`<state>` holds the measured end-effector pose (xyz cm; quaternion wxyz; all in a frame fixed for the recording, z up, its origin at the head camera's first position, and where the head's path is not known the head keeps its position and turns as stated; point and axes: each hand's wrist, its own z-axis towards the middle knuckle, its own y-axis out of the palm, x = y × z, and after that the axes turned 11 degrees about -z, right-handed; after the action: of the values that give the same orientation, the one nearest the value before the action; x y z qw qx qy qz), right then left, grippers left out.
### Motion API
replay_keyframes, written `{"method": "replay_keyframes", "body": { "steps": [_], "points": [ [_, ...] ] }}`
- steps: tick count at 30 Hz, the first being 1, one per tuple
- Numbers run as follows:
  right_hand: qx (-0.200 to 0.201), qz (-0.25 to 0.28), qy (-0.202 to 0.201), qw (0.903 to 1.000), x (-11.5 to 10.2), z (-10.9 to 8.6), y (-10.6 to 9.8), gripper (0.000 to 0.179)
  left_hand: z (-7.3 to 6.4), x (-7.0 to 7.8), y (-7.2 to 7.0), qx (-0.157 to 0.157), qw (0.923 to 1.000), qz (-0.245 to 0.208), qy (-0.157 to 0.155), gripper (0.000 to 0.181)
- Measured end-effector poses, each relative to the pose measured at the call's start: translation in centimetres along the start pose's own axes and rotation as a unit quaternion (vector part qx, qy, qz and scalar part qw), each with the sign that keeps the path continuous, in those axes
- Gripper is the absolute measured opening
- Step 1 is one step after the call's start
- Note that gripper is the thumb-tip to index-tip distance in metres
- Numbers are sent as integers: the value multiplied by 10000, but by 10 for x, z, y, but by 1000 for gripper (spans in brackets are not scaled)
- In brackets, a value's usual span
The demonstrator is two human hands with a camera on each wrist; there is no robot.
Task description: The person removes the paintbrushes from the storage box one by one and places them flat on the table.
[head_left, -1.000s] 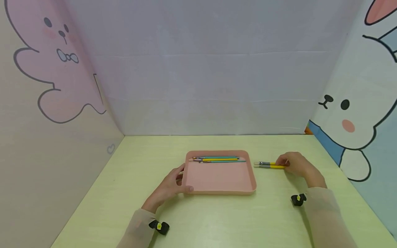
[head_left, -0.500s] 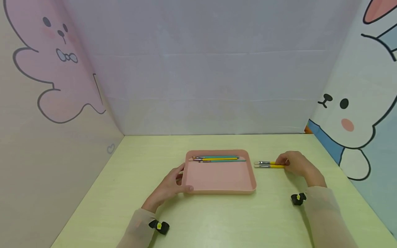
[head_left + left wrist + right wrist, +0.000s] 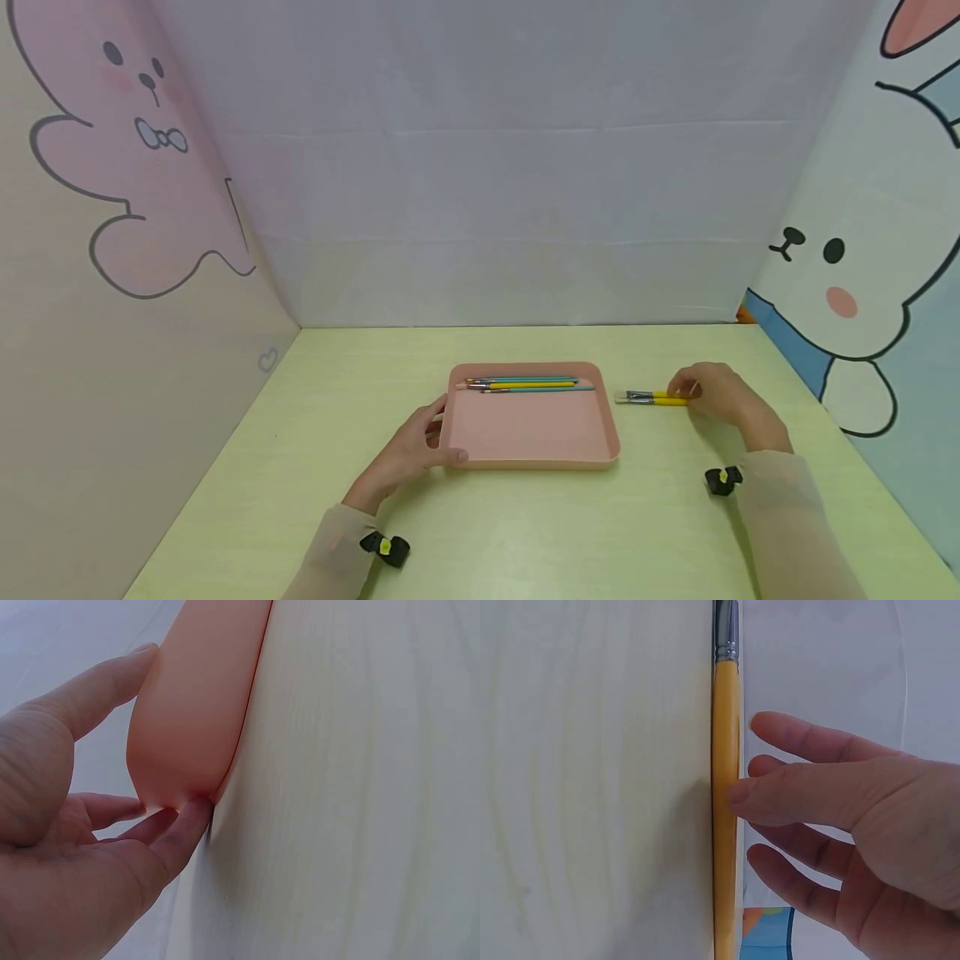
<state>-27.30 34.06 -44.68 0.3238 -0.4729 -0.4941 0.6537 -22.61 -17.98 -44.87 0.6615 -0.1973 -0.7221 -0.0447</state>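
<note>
**Right hand (image 3: 722, 398) working at the brushes (image 3: 670, 402), left hand (image 3: 408, 437) minding the tray (image 3: 528, 429)!**

And here at the right hand, the thumb tip is pressing on a yellow handle while the fingers are bending across on the far side; whether they are closing a real pinch I can't tell, since the right wrist view is showing a gap beside their tips. The brushes, two of them, are lying side by side on the table (image 3: 525, 533), handles running in under the hand and bristles pointing out to its nine o'clock.

The step in hand is looking like a gathering-up of this pair. To my eye the next move is calling for fingers and thumb meeting firmly on both handles before any lifting; a pinch catching only the nearer one could be leaving its partner behind.

Going outward, the tray is sitting at nine o'clock from the right hand, just beyond the bristle tips and not touching them. Along its twelve o'clock side the stack (image 3: 532, 385) is lying inside, teal and yellow handles overlapping too closely for a sure count. At the tray's eight o'clock corner the left hand is gripping, thumb on the rim, fingers curling against the outside. Past it all, the backdrop (image 3: 510, 167) is filling twelve o'clock, and a printed rabbit (image 3: 862, 275) is looking in from two.
</note>
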Motion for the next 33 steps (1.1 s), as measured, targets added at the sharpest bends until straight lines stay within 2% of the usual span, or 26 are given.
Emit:
{"method": "replay_keyframes", "body": {
  "steps": [11, 28, 33],
  "points": [
    [144, -188, -105, 9997, -12, 1, -11, 26, -1, 1, 0, 46, 10000, -20, -16, 105],
    [272, -230, -227, 9991, -39, 3, -25, 34, -2, 0, 0, 24, 10000, -8, 8, 106],
    [440, -291, -331, 9981, -50, 4, -26, 37, -1, 0, 0, 30, 9999, 121, 5, 108]
  ]
}}
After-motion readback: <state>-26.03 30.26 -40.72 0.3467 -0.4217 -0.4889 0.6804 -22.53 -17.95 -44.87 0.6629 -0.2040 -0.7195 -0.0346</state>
